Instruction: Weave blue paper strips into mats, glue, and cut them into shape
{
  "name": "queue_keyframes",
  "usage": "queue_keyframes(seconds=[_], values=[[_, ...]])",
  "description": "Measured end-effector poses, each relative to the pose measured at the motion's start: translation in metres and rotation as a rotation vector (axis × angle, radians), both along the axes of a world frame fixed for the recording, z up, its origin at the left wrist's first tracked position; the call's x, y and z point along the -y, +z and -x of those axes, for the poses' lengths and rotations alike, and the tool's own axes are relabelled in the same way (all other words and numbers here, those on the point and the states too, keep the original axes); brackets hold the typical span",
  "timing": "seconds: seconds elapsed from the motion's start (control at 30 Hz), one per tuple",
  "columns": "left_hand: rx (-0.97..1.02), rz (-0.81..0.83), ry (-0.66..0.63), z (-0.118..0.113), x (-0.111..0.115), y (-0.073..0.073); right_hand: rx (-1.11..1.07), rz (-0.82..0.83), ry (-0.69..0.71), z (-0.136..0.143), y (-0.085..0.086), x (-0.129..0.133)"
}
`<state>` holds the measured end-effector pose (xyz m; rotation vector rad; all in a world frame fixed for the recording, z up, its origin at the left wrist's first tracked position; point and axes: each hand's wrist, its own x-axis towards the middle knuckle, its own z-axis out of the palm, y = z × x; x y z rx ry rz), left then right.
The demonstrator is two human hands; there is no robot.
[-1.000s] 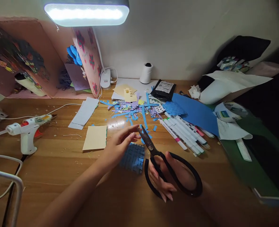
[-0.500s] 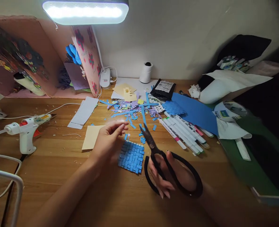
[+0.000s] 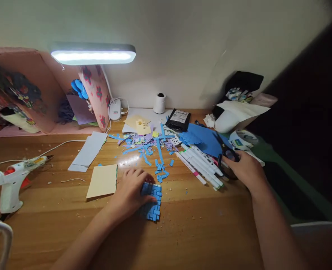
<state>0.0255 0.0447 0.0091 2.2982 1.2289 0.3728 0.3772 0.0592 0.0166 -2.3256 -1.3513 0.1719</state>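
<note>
My left hand [image 3: 132, 189] is at a small blue woven paper mat [image 3: 154, 204], its thumb lying across the top and its fingers curled at the far left edge. Part of the mat is hidden beneath the hand. Over on the right, my right hand [image 3: 249, 168] grips black-handled scissors [image 3: 226, 148] by the handles, low over the blue paper sheet [image 3: 207, 137] and beside the white markers [image 3: 202, 163]. Just left of my left hand lies a cream paper square [image 3: 102, 182]. Blue paper snippets [image 3: 162, 172] lie beyond the mat.
A heap of paper scraps [image 3: 147, 142] covers the back middle. A white glue gun [image 3: 12, 180] and its cord are at the left, near folded white paper [image 3: 88, 150]. A black packet [image 3: 178, 119], a roll of tape [image 3: 243, 138] and a lit lamp [image 3: 94, 56] are further back.
My right hand has carried the scissors from in front of me to the right, beside the markers. My left hand has come down onto the woven mat. The view has shifted right and up.
</note>
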Motion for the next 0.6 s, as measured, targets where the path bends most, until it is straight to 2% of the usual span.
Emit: queue_keyframes(seconds=[0.2,0.3,0.47,0.53,0.6], values=[[0.028,-0.018,0.011,0.001,0.002,0.003,0.069,-0.060,0.034,-0.010,-0.023,-0.010],[0.161,0.084,-0.003,-0.001,0.005,0.007,0.106,-0.156,0.064,-0.012,-0.027,-0.013],[0.385,0.304,0.180,-0.011,0.012,0.006,0.112,-0.310,0.099,-0.010,-0.023,-0.013],[0.405,0.315,0.189,-0.014,0.012,0.001,0.089,-0.347,0.139,-0.006,-0.017,-0.011],[0.398,0.250,0.152,-0.016,0.012,-0.006,0.043,-0.336,0.212,0.000,-0.012,-0.008]])
